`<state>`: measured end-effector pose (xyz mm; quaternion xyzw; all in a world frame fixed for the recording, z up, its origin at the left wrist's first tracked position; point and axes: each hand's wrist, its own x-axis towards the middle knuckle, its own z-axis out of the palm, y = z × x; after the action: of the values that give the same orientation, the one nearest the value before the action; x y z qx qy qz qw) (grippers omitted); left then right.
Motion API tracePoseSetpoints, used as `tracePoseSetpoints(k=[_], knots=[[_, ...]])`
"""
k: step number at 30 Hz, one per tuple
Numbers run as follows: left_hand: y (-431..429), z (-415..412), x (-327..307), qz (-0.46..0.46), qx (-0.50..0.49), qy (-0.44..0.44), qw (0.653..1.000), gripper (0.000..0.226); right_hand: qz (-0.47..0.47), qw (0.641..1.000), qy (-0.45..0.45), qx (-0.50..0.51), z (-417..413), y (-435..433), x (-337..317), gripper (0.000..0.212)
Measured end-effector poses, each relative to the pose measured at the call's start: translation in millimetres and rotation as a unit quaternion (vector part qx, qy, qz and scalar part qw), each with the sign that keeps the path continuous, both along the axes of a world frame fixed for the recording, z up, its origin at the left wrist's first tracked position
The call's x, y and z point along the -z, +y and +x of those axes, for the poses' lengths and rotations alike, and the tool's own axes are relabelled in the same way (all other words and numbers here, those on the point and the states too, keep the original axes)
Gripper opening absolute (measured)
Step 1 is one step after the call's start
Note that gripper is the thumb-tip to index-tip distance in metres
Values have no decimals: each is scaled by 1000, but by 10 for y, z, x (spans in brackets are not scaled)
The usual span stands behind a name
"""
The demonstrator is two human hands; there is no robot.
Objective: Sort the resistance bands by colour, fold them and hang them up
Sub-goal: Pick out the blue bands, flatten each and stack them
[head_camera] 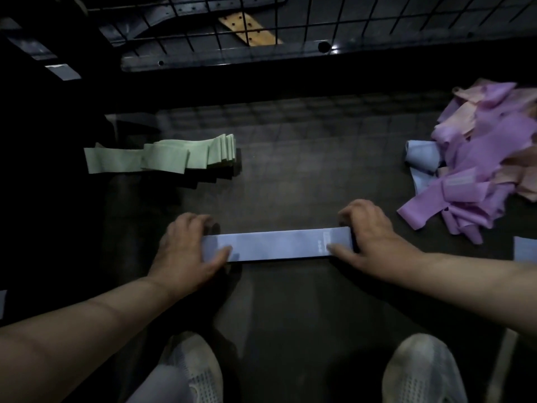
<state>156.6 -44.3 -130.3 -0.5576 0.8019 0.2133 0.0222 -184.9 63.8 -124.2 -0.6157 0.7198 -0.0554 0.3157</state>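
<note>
The fingers (203, 221) of the left hand (186, 248) curl over the far edge of one end of a blue band (279, 245), with the thumb pressed on top, so that end is pinched. The right hand (374, 237) grips the other end the same way, thumb on the printed face and fingers hooked round the far edge. Between them the band lies flat and straight, running from 9 to 3 o'clock across the middle of the dark surface (290, 175).

At 10 o'clock from the band sits a green stack (174, 157), folded and fanned but not hung. At 2 o'clock lies a loose pile (479, 158) of purple and pink bands, with a rolled blue one at its near-left edge. Another blue scrap (524, 248) shows at 3 o'clock, cut by the frame. A wire grid (290, 21) stands at 12 o'clock; nothing hangs on the part in view. Two shoes (197, 370) show at 6 o'clock.

By my reading, green is sorted and folded and blue is just starting, with this band smoothed ready to fold. Purple and pink remain unsorted, and all the hanging is yet to do.
</note>
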Motion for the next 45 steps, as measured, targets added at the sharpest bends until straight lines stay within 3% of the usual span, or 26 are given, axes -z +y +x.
tracePoseSetpoints(k=[1, 3, 5, 6, 13, 28, 30, 32, 35, 38, 40, 43, 45], knots=[[38, -9, 9, 30, -124, 47, 991, 62, 15, 993, -33, 112, 23, 39, -18, 52], [72, -19, 31, 98, -322, 117, 934, 45, 97, 948, -92, 289, 82, 86, -5, 37], [103, -17, 26, 167, -415, 129, 885, 32, 143, 927, -105, 331, 109, 152, 48, 34], [127, -18, 22, 187, -425, 124, 877, 27, 144, 927, -106, 329, 115, 182, 61, 33], [172, -87, -72, 168, -379, 113, 903, 14, 128, 945, -102, 282, 136, 190, 68, 19], [143, -106, -150, 166, -352, 98, 916, 14, 143, 947, -81, 274, 119, 116, 39, 22], [144, -133, -186, 161, -359, 97, 914, 19, 140, 938, -107, 298, 83, 125, 16, 25], [133, -149, -227, 140, -357, 81, 920, 37, 121, 937, -110, 308, -22, 114, 22, 23], [100, -199, -233, 92, -307, 3, 947, 74, 34, 963, -5, 268, -358, -3, 94, 23], [87, -406, -334, 53, -255, 0, 966, 85, -40, 969, 101, 222, -780, -290, 77, 36], [90, -561, -368, 29, -199, 23, 979, 83, -46, 969, 131, 204, -1035, -502, 51, 45], [91, -794, -342, 1, -109, 66, 992, 70, 31, 966, 160, 200, -1313, -711, 78, 66], [101, -989, -326, -17, -43, 100, 994, 62, 50, 960, 208, 181, -1446, -753, 109, 69]])
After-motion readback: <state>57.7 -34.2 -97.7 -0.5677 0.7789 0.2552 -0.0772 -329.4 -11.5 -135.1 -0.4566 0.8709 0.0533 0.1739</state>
